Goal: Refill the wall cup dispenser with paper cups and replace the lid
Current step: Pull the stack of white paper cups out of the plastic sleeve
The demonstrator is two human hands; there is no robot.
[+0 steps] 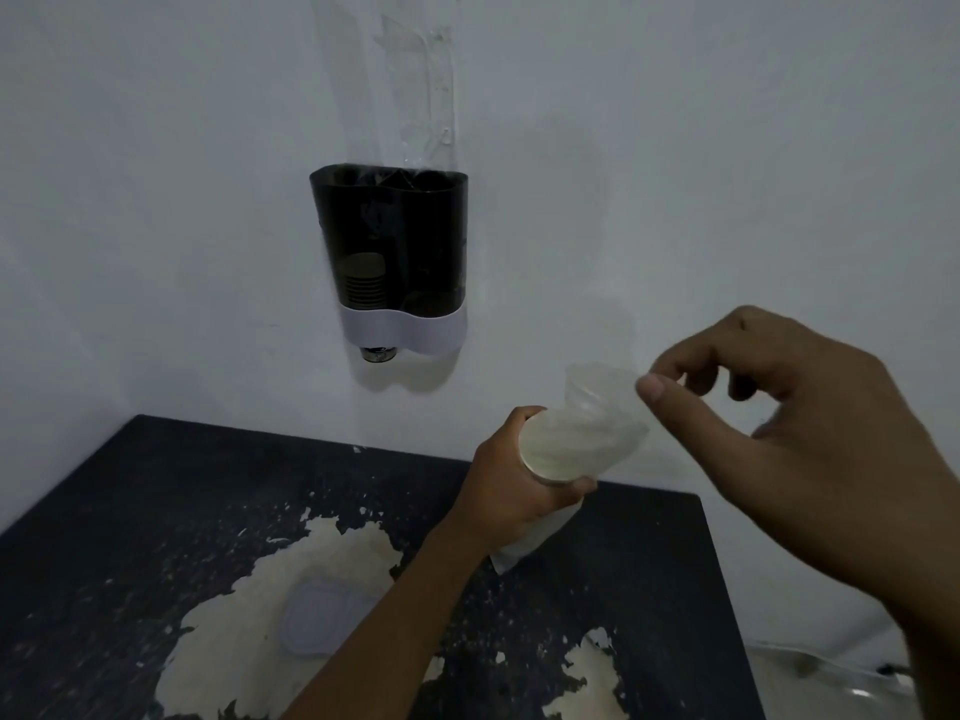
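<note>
A dark see-through cup dispenser (388, 252) with a white base band hangs on the wall, its top open. A short stack of cups (363, 285) sits low in its left tube. My left hand (511, 485) grips a sleeve of paper cups (566, 449) wrapped in clear plastic, held tilted below and to the right of the dispenser. My right hand (779, 433) pinches the loose plastic wrap (605, 381) at the sleeve's upper end between thumb and forefinger. The white dispenser lid (319, 618) lies flat on the table.
A black table (130, 511) with large patches of peeled paint stands against the white wall. Clear tape strips (423, 90) run up the wall above the dispenser. A crumpled clear plastic piece (852, 678) lies off the table's right edge.
</note>
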